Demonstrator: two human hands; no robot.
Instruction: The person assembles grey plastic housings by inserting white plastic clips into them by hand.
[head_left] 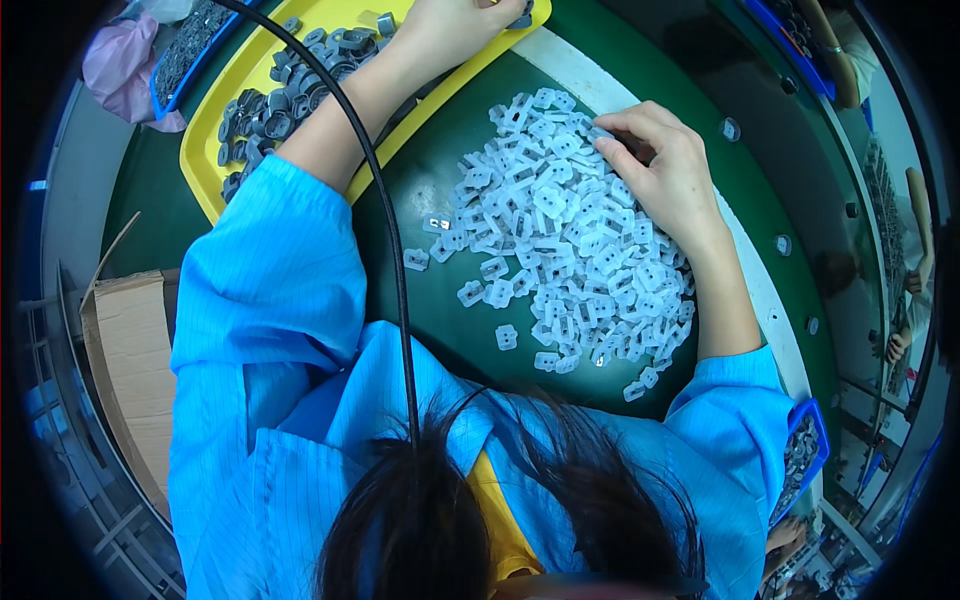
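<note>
We see small translucent white pieces (562, 230) heaped loosely right of centre, dark grey parts (279, 125) jumbled upper left.

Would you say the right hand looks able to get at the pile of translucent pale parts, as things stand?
Most likely yes: the right hand is at the upper right edge of the pile, and nothing seems in between; the black cable runs well to the left.

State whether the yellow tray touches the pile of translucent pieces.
Apart. The head view shows it plainly: a strip of green work surface lies between the yellow tray and the pile of translucent pieces.
</note>
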